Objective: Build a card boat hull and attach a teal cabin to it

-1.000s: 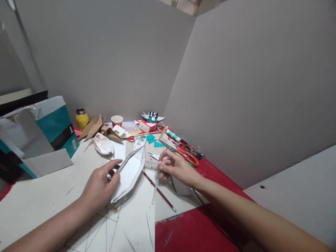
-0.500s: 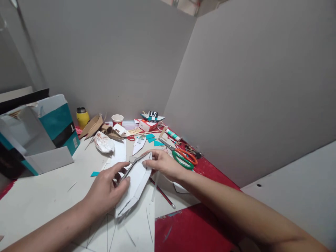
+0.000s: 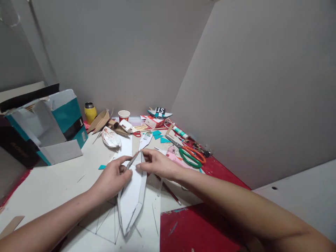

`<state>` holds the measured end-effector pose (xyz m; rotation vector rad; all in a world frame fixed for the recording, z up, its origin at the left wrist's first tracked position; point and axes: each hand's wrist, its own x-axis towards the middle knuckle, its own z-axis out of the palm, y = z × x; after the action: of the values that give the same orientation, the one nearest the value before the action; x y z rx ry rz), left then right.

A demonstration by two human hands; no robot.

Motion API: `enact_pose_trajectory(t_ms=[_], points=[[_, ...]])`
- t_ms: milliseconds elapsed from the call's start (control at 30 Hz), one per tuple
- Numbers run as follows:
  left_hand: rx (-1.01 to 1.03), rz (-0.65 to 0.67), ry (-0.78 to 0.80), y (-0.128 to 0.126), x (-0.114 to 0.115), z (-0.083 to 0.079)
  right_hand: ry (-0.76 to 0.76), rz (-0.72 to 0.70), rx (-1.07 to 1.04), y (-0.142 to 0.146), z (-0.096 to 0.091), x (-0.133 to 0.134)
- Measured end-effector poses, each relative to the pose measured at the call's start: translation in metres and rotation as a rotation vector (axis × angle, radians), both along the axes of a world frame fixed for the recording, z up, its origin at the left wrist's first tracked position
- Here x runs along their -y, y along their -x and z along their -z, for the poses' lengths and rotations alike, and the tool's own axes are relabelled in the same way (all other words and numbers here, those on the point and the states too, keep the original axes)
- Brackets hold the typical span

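Observation:
A folded white card boat shape (image 3: pixel 132 196) lies lengthwise on the white sheet (image 3: pixel 52 185), its pointed end toward me. My left hand (image 3: pixel 113 178) pinches its far left rim with thumb and fingers closed. My right hand (image 3: pixel 156 163) grips the far tip of the same piece from the right, fingers pressed together. Both hands meet at that far end. Pencil lines are drawn on the sheet beneath the shape.
Orange and green scissors (image 3: pixel 191 156) lie right of my hands, a thin red stick (image 3: pixel 170 192) under my right wrist. A teal and grey box (image 3: pixel 52 129) stands at left. Yellow jar (image 3: pixel 90 112), paper cup (image 3: pixel 124 115), glue stick (image 3: pixel 180 132) and card scraps crowd the back. Grey walls enclose the red table (image 3: pixel 199 227).
My right hand moved left from beside the shape onto its far tip. The card shape swung round so its length points toward me. The camera shifted slightly.

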<state>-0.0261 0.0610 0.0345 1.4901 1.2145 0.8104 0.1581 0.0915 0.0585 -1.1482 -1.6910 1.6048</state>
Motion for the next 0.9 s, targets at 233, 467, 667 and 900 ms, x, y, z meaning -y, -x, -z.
enact_pose_trajectory(t_ms=[233, 467, 667, 900], points=[[0.144, -0.19, -0.037, 0.002, -0.006, -0.018, 0.178, -0.042, -0.014, 0.0, -0.004, 0.019], [-0.397, -0.126, -0.284, 0.042, -0.033, -0.04, 0.048, 0.33, 0.061, -0.03, -0.014, -0.023], [-0.76, -0.095, -0.253, 0.059, -0.049, -0.016, -0.022, 0.484, 0.149, -0.051, -0.009, -0.057], [-0.891, -0.081, -0.295, 0.039, -0.039, 0.005, -0.051, 0.541, 0.231, -0.035, 0.006, -0.076]])
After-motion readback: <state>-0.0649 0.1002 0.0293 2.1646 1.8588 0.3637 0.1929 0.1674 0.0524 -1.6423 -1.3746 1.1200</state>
